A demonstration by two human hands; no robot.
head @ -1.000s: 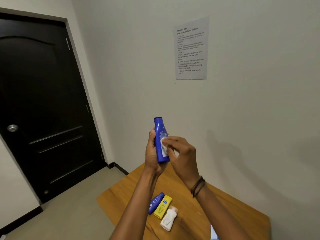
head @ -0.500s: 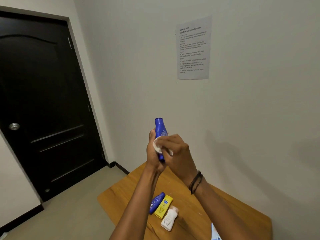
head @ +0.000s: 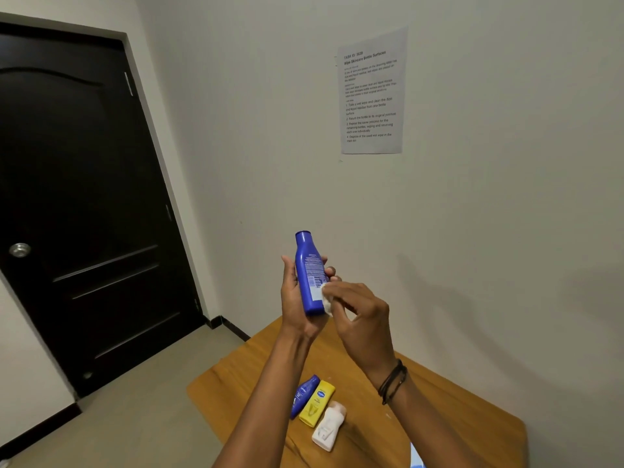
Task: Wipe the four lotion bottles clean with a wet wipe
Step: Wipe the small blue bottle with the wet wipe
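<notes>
L hand [head: 294, 310] grip curled round blue lotion bottle [head: 308, 270], upright. R hand [head: 364, 317] pinches wet wipe [head: 327, 297], now at bottle's lower-right edge; was across its front.

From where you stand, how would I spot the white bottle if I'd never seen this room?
Find the wooden table against the pale wall. Three bottles lie side by side on it. The white bottle is the rightmost and nearest, beside the yellow bottle; the third is a dark blue bottle.

Dark, perhaps corded, bracelets [head: 392, 381] circle one wrist.
</notes>
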